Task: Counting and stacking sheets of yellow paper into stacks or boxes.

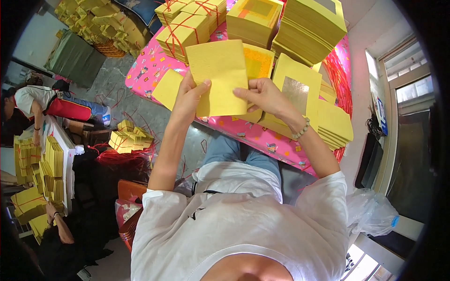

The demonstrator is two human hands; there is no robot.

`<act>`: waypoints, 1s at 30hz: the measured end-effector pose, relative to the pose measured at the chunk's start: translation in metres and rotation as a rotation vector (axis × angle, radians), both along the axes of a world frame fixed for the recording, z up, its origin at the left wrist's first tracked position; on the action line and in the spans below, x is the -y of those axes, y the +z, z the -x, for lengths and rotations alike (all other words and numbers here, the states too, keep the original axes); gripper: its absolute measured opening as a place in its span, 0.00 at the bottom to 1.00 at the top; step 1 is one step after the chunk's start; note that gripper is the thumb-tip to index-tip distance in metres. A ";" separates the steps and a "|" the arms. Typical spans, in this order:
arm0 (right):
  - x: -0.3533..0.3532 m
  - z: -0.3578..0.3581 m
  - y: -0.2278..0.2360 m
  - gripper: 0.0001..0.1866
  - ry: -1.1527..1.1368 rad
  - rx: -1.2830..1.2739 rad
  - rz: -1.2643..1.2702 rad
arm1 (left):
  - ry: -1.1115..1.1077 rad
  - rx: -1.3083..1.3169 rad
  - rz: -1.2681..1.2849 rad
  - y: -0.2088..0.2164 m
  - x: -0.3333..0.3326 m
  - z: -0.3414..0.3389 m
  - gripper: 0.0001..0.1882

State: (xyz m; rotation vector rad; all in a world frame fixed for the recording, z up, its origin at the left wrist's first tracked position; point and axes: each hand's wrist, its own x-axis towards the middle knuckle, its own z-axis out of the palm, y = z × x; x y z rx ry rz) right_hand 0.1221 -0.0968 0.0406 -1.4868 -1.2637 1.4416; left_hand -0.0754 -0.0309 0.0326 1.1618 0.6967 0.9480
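I hold a plain yellow paper sheet (218,65) upright in front of me, over the near edge of the table. My left hand (188,97) is closed on its left side, thumb on the face toward me. On the right side my right hand (266,96) pinches it between thumb and fingers; a bead bracelet circles that wrist. Whether it is one sheet or a few together I cannot tell. Right of it lies a paper stack (296,89) topped with a silvery square. Behind it a sheet with an orange print (258,61) is partly hidden.
The pink patterned tablecloth (145,70) carries tall yellow paper stacks (309,23) and bundles tied with red string (183,33). Red strings (340,77) hang at the right edge. At left, people handle yellow bundles at a white table (68,161). A brown chair (131,191) stands beside me.
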 end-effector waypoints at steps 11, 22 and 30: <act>0.003 0.022 -0.005 0.14 -0.014 -0.097 -0.008 | 0.191 0.043 0.053 -0.006 0.001 0.020 0.20; -0.062 0.024 -0.002 0.15 0.047 -0.021 -0.128 | 0.150 -0.009 0.013 -0.025 0.035 0.046 0.24; -0.083 0.068 0.009 0.18 0.300 0.158 -0.076 | 0.344 0.078 0.181 -0.038 0.016 0.087 0.21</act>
